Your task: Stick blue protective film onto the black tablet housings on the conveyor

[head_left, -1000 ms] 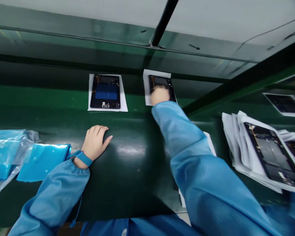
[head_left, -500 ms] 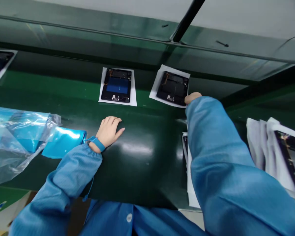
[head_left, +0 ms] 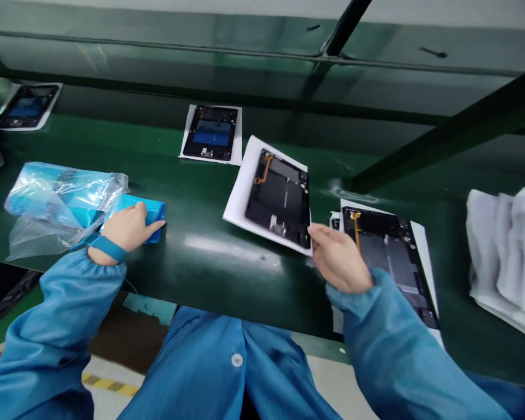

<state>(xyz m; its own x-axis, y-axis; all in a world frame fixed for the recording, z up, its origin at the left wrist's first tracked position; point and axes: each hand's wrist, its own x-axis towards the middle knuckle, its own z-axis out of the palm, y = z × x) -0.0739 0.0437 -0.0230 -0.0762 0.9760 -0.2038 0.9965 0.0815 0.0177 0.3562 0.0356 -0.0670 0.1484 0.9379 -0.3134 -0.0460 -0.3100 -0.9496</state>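
Observation:
My right hand (head_left: 339,256) pinches the lower right corner of an opened tablet (head_left: 282,198) with its white backing sheet (head_left: 235,207), both tilted above the green bench. My left hand (head_left: 129,226) rests at the blue plastic film (head_left: 155,217), fingers curled over it and the thumb stretched along its edge; its fingertips are partly hidden. A blue band circles that wrist. Clear plastic wrapping (head_left: 48,224) covers more blue film further left. Behind my hands, another opened tablet (head_left: 210,133) with a blue panel lies on a white sheet.
Right of my right hand lies a stack topped by an opened tablet (head_left: 391,256). White sheets (head_left: 492,251) stand bunched at the far right. Another tablet (head_left: 28,107) lies at the far left. A dark frame post (head_left: 446,128) slants down behind the bench.
My right hand has brought the tablet and its white sheet off the back of the bench, nearer to me. My left hand has gone left, from bare bench onto the blue film. The view has shifted.

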